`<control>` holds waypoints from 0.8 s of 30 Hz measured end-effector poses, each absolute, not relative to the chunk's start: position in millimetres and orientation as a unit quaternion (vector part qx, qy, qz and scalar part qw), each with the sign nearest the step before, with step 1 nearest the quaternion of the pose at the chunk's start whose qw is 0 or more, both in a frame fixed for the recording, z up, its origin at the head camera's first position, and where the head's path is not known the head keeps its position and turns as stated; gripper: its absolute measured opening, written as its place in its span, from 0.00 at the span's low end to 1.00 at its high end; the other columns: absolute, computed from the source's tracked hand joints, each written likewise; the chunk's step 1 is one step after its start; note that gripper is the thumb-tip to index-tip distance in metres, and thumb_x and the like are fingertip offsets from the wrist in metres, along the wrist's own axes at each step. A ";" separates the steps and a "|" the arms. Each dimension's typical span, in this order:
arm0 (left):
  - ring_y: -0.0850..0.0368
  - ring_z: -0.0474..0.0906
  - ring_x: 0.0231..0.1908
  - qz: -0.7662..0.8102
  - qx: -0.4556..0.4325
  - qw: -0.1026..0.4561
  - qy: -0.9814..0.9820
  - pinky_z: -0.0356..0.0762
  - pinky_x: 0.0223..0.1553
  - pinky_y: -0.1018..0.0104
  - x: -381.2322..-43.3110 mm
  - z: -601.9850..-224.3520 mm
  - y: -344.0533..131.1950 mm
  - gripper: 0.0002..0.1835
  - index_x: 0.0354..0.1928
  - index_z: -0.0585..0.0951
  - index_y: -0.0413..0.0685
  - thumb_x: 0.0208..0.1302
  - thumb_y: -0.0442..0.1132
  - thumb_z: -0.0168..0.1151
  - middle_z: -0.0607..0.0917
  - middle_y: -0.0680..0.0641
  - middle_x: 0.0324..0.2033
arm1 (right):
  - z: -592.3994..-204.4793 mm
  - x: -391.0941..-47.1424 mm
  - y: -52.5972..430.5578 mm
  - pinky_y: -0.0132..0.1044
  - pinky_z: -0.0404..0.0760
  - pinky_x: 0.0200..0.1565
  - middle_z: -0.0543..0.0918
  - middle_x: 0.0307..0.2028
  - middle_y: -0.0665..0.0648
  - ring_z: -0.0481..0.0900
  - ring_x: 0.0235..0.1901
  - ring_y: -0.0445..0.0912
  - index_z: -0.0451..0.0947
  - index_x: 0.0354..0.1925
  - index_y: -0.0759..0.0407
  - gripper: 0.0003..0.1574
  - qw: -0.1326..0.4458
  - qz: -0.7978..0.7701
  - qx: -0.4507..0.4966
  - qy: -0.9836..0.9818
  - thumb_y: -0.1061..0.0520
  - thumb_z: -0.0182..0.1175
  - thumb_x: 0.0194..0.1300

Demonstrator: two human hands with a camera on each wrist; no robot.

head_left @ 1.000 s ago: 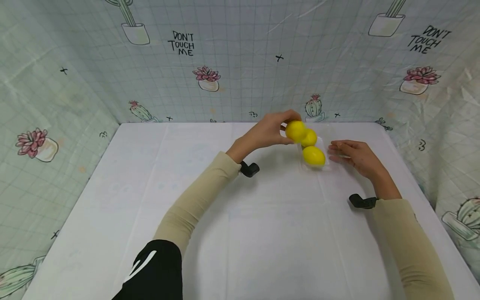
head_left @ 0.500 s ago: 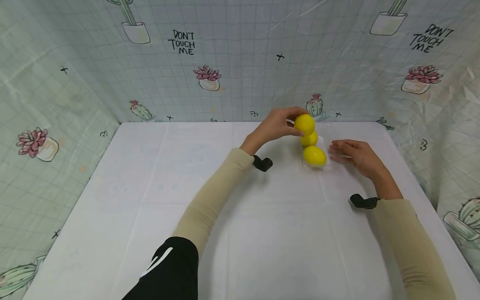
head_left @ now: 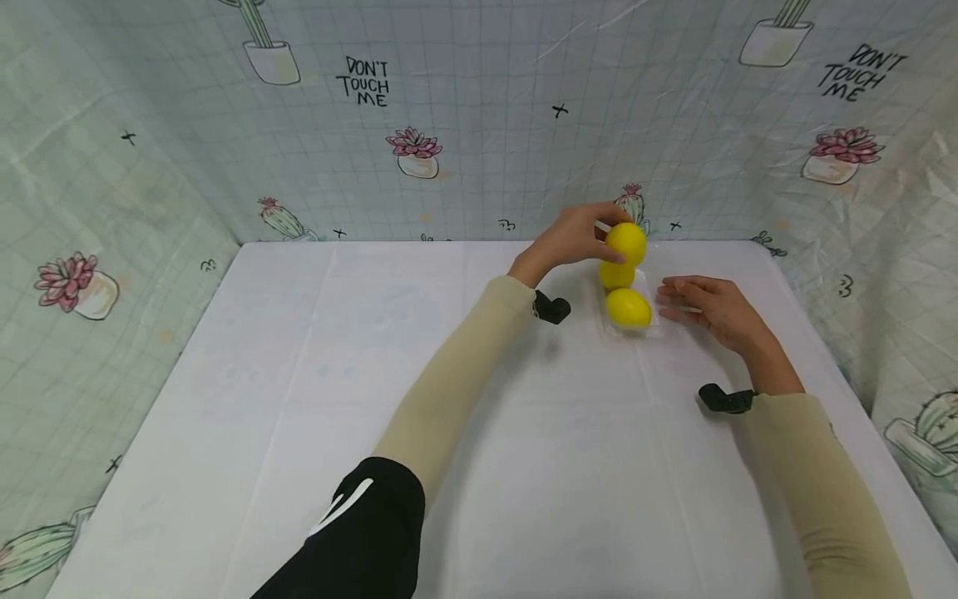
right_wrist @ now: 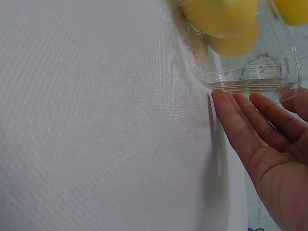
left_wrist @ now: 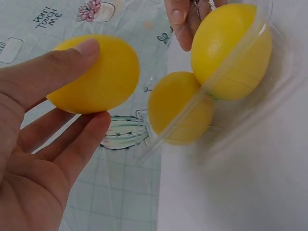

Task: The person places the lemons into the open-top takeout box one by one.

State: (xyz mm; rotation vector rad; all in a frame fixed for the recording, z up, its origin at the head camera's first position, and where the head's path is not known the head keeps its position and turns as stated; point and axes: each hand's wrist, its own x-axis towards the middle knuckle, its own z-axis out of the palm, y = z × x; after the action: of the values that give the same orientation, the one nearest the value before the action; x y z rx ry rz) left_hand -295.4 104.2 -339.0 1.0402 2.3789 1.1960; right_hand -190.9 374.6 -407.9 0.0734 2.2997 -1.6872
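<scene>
My left hand pinches a lemon between thumb and fingertips, raised over the far end of a clear plastic container. Two more lemons lie inside: the nearer one and a second one, partly hidden behind the held lemon in the head view. At the container's right end is my right hand, its fingers fairly straight. In the right wrist view, the fingertips are right at the container wall, and the thumb is close to its rim.
A white cloth covers the table. Behind it and on both sides hangs a patterned curtain with cactus drawings, close to the table's far edge. Each wrist wears a black camera mount, such as the right one.
My left hand has carried its lemon right and slightly away, from the container's left side to over its far end. My right hand and the two lemons inside have stayed put.
</scene>
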 end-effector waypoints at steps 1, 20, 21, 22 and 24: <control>0.58 0.77 0.57 0.410 0.359 0.143 0.826 0.74 0.56 0.80 -296.6 -338.8 106.3 0.31 0.66 0.76 0.50 0.61 0.41 0.75 0.79 0.50 0.61 | -407.7 -191.1 374.5 0.33 0.81 0.55 0.65 0.73 0.68 0.77 0.59 0.37 0.57 0.77 0.65 0.40 0.144 -0.584 0.025 0.799 0.42 0.47 0.80; 0.60 0.72 0.62 0.284 0.415 0.207 0.839 0.69 0.61 0.77 -316.2 -319.1 150.2 0.28 0.63 0.79 0.53 0.60 0.41 0.76 0.80 0.53 0.61 | -409.0 -190.9 372.6 0.36 0.81 0.56 0.66 0.72 0.69 0.79 0.58 0.37 0.58 0.76 0.67 0.40 0.136 -0.591 0.022 0.795 0.42 0.47 0.80; 0.60 0.72 0.62 0.284 0.413 0.209 0.839 0.69 0.61 0.77 -316.3 -319.3 151.8 0.28 0.63 0.79 0.53 0.60 0.40 0.75 0.80 0.53 0.61 | -409.0 -190.9 372.9 0.37 0.81 0.56 0.66 0.72 0.69 0.79 0.58 0.37 0.58 0.76 0.67 0.40 0.136 -0.592 0.022 0.794 0.42 0.47 0.80; 0.60 0.72 0.62 0.285 0.411 0.212 0.839 0.69 0.61 0.77 -316.3 -319.6 153.3 0.28 0.63 0.79 0.53 0.60 0.40 0.75 0.79 0.53 0.61 | -409.0 -190.8 373.4 0.37 0.81 0.56 0.65 0.72 0.69 0.79 0.58 0.37 0.58 0.76 0.67 0.40 0.136 -0.592 0.022 0.794 0.42 0.47 0.80; 0.59 0.72 0.62 0.287 0.404 0.218 0.841 0.70 0.61 0.76 -316.0 -320.6 156.0 0.28 0.63 0.79 0.54 0.61 0.40 0.75 0.79 0.52 0.61 | -409.0 -190.6 374.1 0.37 0.81 0.56 0.65 0.72 0.69 0.78 0.57 0.36 0.57 0.76 0.67 0.40 0.136 -0.590 0.022 0.796 0.42 0.47 0.80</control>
State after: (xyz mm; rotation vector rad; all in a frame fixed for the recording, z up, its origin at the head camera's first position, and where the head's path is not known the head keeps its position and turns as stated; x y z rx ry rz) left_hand -316.0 156.0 -320.6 1.1195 2.3283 0.7937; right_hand -190.6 374.1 -409.0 0.0630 2.3036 -1.7071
